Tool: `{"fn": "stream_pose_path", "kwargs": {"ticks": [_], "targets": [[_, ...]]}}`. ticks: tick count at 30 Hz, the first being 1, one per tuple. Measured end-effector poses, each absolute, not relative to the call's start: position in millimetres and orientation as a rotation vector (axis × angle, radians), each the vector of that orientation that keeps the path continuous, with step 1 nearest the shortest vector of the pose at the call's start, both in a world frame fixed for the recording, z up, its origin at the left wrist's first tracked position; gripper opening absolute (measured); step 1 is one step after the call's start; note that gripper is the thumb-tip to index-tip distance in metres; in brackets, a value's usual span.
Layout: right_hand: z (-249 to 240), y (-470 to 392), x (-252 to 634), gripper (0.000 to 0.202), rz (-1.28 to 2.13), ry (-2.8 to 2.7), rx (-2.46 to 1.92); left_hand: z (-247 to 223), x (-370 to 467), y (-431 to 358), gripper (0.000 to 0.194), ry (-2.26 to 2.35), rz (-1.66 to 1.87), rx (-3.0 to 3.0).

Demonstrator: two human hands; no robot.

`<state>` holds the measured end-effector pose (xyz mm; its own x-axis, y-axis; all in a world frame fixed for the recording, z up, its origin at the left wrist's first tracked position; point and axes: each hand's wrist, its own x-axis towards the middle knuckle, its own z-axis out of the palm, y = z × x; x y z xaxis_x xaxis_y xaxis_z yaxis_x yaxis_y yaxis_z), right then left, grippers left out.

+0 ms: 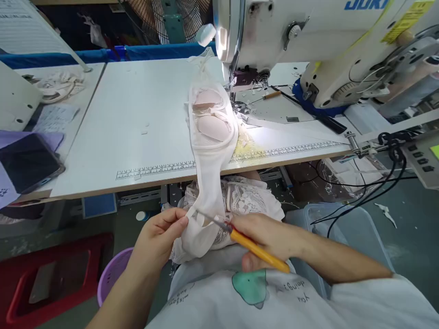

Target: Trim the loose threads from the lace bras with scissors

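Observation:
A pale bra point(213, 128) lies partly on the machine table, its padded cups near the needle area. Its band hangs over the front edge toward my lap. My left hand point(164, 233) pinches a narrow strip of the band between thumb and fingers. My right hand point(262, 235) is wrapped round a tool with a long orange handle point(259, 255) and a thin metal tip. That tip points left across the band, close to my left fingertips; whether it touches the fabric I cannot tell. White lace fabric point(252, 198) is bunched on my lap beneath the band.
A white sewing machine point(308, 27) stands over the table point(147, 119), which has a printed ruler along its front. An awl point(270, 95) lies beside the needle area. At left is a dark phone point(29, 162). Black cables point(373, 183) hang right, above a clear bin point(343, 219).

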<state>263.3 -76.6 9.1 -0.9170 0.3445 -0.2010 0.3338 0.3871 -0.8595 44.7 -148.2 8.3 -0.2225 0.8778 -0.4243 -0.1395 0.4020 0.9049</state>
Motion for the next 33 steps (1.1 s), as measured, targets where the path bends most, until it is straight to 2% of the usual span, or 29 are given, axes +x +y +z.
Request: {"fn": "stream_pose_path", "kwargs": {"ticks": [4, 15, 20, 27, 33], "targets": [[-3.6, -90.6, 267.6, 0.034, 1.588, -2.835, -0.774, 8.2, 46.2, -149.4, 0.016, 1.48, 1.072, 0.748], [4.3, -95.2, 248.3, 0.044, 1.527, -2.798, -0.986, 11.5, 56.8, -152.0, 0.019, 1.515, 1.048, 0.797], [3.3, -97.8, 244.3, 0.041, 1.54, -2.768, -1.115, 11.4, 55.5, -152.1, 0.019, 1.511, 1.041, 0.793], [-7.1, -99.1, 253.4, 0.032, 1.657, -2.485, -1.146, 17.1, 54.1, -151.8, 0.017, 1.558, 0.949, 0.943], [0.9, -91.3, 258.1, 0.036, 1.384, -2.014, -0.926, 29.3, 70.7, -157.0, 0.014, 1.634, 0.966, 1.076]]}}
